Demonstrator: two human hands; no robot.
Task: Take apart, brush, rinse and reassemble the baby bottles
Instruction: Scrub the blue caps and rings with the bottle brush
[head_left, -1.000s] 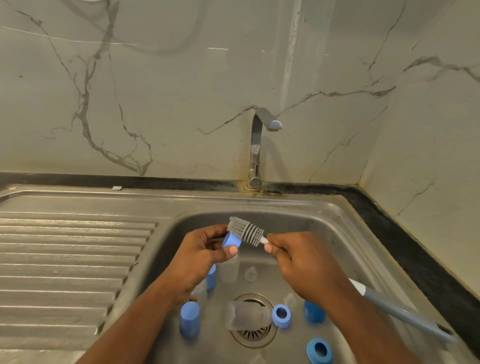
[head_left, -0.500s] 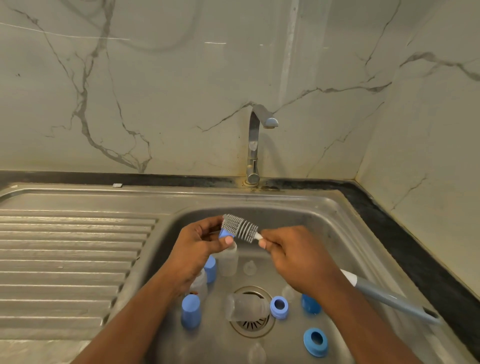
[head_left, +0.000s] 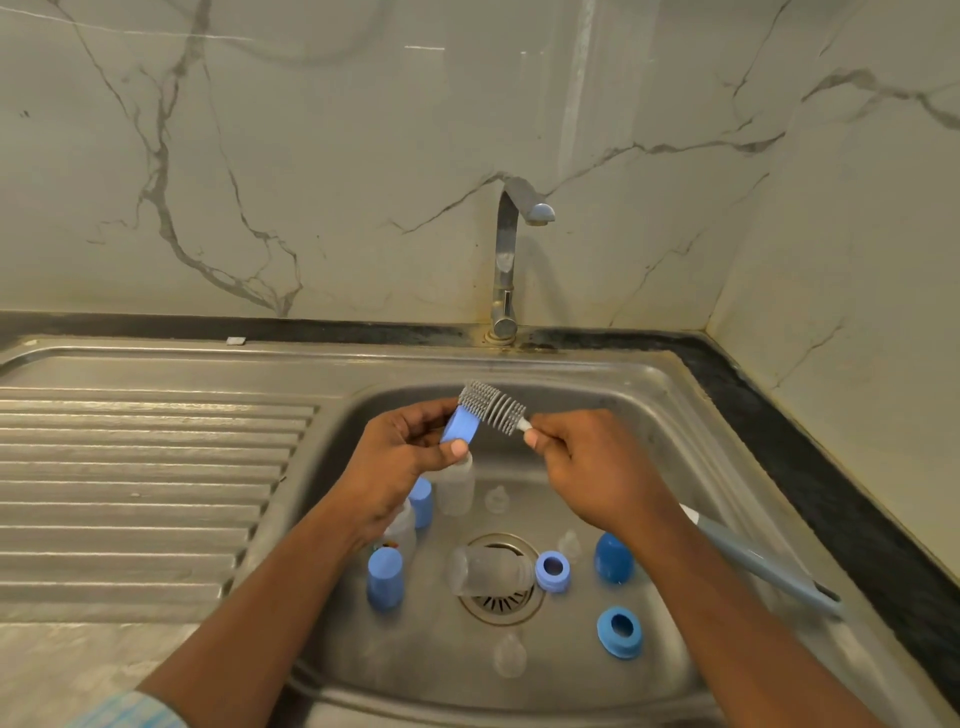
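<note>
The left hand (head_left: 402, 457) has turned the blue cap (head_left: 460, 427) against the brush (head_left: 493, 409).

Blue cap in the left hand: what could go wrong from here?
1. The left hand only pinches the blue cap; pressure from the brush could flick it into the sink.
2. The right hand grips near the bristles, so the long handle may swing into the blue dome cap.

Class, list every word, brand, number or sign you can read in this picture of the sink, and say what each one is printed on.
No text here can be read.
Clear bottle below the left hand: a small coloured print, too small and blurred to read.
Tap, sink, brush in the right hand, blue cap in the left hand: no markings visible.
</note>
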